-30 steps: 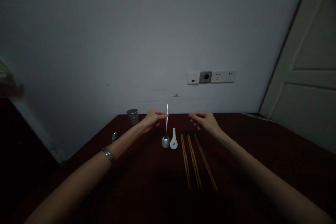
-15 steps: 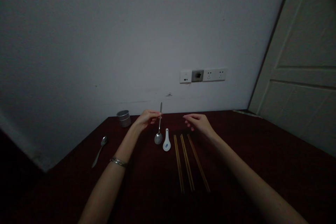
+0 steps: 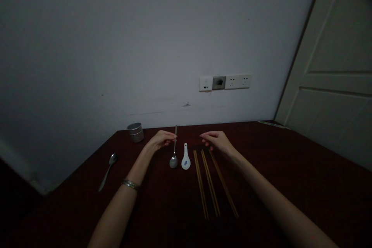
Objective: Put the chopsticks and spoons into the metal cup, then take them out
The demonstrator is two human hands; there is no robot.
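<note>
My left hand [image 3: 163, 139] pinches the upper handle of a long metal spoon [image 3: 173, 161], whose bowl points toward me at or near the tabletop. Just right of it lies a white ceramic soup spoon [image 3: 186, 162] with a blue mark in its bowl. My right hand [image 3: 216, 139] hovers above the far ends of the chopsticks, its thumb and fingers drawn together with nothing visible in them. Three pairs of wooden chopsticks, a left pair [image 3: 201, 186], a middle pair [image 3: 210, 184] and a right pair [image 3: 224, 186], lie side by side.
A smaller metal spoon [image 3: 107, 172] rests on the dark red table [image 3: 162, 209] at the left. Behind it stands a grey metal cup [image 3: 135, 132] near the back edge. A wall with sockets [image 3: 225, 82] borders the table, and a panelled door [image 3: 334, 73] is at the right.
My left hand has lowered the long metal spoon and brought it slightly toward me. My right hand has sunk a little and shifted slightly left.
</note>
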